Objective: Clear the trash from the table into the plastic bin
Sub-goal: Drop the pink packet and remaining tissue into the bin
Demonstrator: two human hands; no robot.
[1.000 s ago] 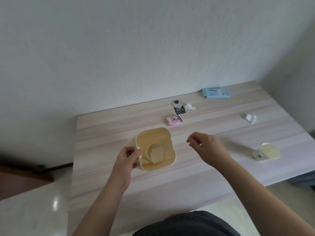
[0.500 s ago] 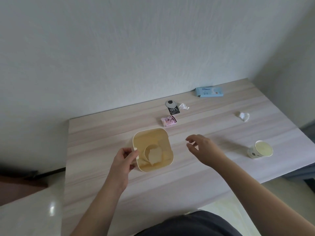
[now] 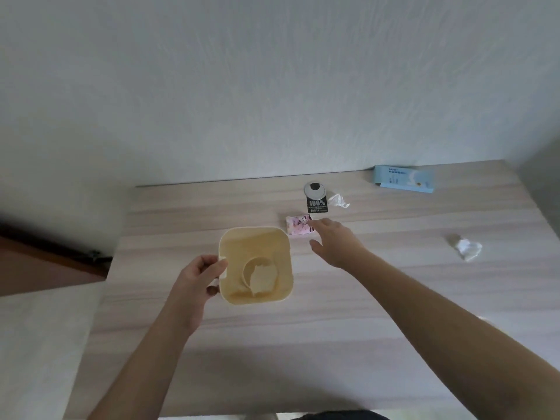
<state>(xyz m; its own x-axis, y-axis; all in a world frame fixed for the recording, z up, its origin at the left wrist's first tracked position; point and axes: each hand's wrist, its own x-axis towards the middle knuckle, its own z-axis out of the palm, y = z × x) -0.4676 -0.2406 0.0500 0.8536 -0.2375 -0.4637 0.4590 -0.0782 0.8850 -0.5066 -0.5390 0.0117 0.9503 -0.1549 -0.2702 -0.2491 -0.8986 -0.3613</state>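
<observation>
Wooden table [image 3: 333,328] — left hand [image 3: 198,278] grips bin [image 3: 256,266] rim; right hand [image 3: 336,242], fingers extended, seemingly touches pink wrapper [image 3: 297,224].

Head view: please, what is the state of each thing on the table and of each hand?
Bin: upright, open, trash inside.
Left hand: grips the bin's edge.
Right hand: open, fingertips at the pink packet.
Pink packet: lying flat.
Black tag: flat.
Blue pack: flat.
Two paper scraps: crumpled.

Two bare arms reaching forward, one hand gripping, one stretched out.

The left hand [image 3: 198,275] curls thumb and fingers round the bin [image 3: 283,247] rim at its own right; the right hand [image 3: 335,242] extends straight fingers, fingertips [image 3: 313,224] at the pink packet [image 3: 295,225] ahead.
</observation>
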